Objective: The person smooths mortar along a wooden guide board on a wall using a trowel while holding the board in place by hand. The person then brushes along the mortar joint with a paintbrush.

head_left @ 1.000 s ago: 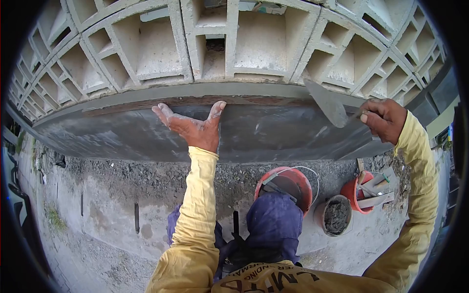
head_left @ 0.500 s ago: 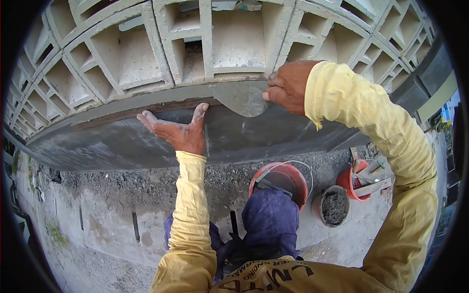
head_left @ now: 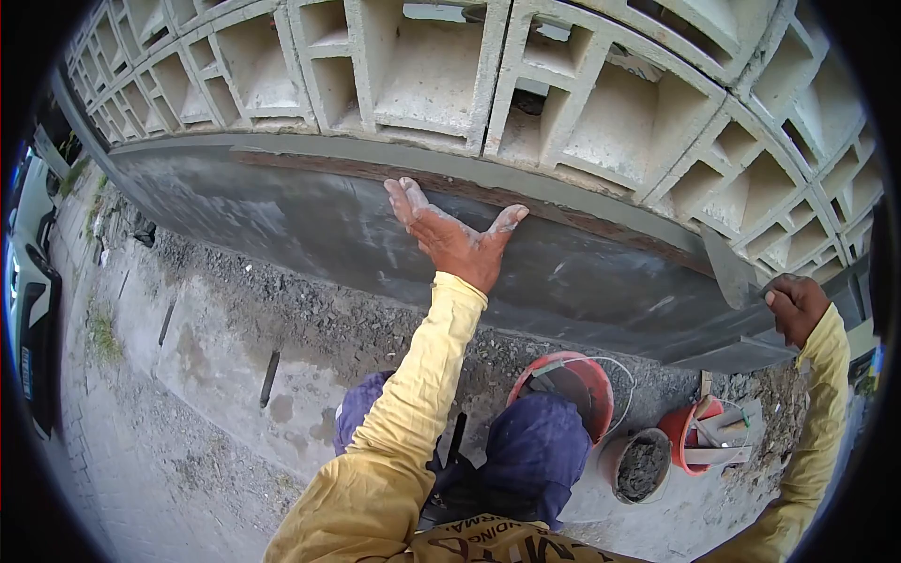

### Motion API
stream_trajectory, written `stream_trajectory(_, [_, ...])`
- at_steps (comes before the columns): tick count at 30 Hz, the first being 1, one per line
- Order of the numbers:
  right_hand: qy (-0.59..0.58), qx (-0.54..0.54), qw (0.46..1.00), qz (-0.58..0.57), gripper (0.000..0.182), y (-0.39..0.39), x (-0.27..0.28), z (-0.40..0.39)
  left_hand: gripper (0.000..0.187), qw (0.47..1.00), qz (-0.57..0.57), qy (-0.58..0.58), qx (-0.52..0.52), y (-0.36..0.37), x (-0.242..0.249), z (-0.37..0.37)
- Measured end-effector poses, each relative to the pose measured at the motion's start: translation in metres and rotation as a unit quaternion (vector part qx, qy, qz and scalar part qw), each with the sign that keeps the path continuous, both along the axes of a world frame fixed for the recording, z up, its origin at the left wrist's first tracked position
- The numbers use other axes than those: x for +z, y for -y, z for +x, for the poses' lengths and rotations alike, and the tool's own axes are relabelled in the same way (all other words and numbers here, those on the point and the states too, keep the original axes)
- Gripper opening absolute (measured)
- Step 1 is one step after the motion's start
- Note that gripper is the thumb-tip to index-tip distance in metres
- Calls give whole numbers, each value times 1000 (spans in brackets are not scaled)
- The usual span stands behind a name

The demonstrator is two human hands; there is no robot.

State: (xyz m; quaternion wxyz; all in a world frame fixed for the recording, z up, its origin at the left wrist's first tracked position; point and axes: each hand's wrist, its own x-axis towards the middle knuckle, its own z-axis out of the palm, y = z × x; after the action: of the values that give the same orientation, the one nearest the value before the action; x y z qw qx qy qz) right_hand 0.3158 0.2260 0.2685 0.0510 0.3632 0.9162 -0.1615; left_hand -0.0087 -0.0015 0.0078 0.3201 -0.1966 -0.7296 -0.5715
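Observation:
My left hand, dusted with grey, is spread with its palm up under a long brown wooden strip. Its fingertips touch or nearly touch the strip's lower edge. The strip runs along the top of the dark grey plastered wall, just below a smooth grey ledge. Far to the right, my right hand is closed round the handle of a trowel. The trowel's blade lies against the ledge near the strip's right end.
Cream breeze blocks rise above the ledge. Below the wall stand a large red bucket, a bucket of grey mortar and a red bucket holding tools. Gravel lines the wall's foot. A parked car is at far left.
My right hand has swept the trowel far to the right along the ledge, uncovering more of the strip. The view has shifted, and my left hand appears farther right, still spread.

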Motion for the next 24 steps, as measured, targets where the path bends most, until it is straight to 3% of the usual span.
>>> stream_trajectory(1, [-27, 7, 999, -29, 32, 33, 4, -25, 131, 1000, -11, 4, -1, 2, 3, 2])
stream_trajectory(3, [-39, 134, 990, -20, 31, 70, 2, -71, 131, 1000, -23, 6, -1, 3, 5, 4])
stream_trajectory(7, [-29, 373, 923, 92, 29, 122, -10, -167, 130, 1000, -5, -18, 5, 4, -3, -2])
stream_trajectory(12, [85, 336, 922, 173, 32, 175, -22, -264, 128, 1000, -5, -6, 17, 6, 2, 1])
stream_trajectory(16, [142, 368, 879, 269, 32, 154, -39, -272, 127, 1000, 8, -4, -12, 4, 0, 1])
stream_trajectory(18, [178, 308, 892, 279, 29, 124, -60, -254, 129, 996, 48, -60, -43, -2, -9, -6])
stream_trajectory(19, [176, 227, 922, 258, 27, 121, -57, -240, 129, 999, -23, -26, -9, 3, -5, -2])
stream_trajectory(20, [172, 147, 944, 239, 26, 115, -50, -228, 130, 1000, -23, -5, -9, 1, -3, 0])
stream_trajectory(21, [202, 506, 762, 351, 33, 75, -29, -176, 133, 1000, -3, -27, -16, -2, -3, -4])
stream_trajectory(22, [121, 502, 801, 303, 30, 39, -36, -152, 133, 999, -16, -36, -14, -4, -6, -8])
stream_trajectory(23, [106, 306, 932, 165, 30, 39, -28, -124, 133, 998, -31, -46, -11, -5, -9, -11])
stream_trajectory(24, [120, 163, 977, 66, 32, 47, -17, -97, 133, 998, -40, -40, -4, -5, -5, -9])
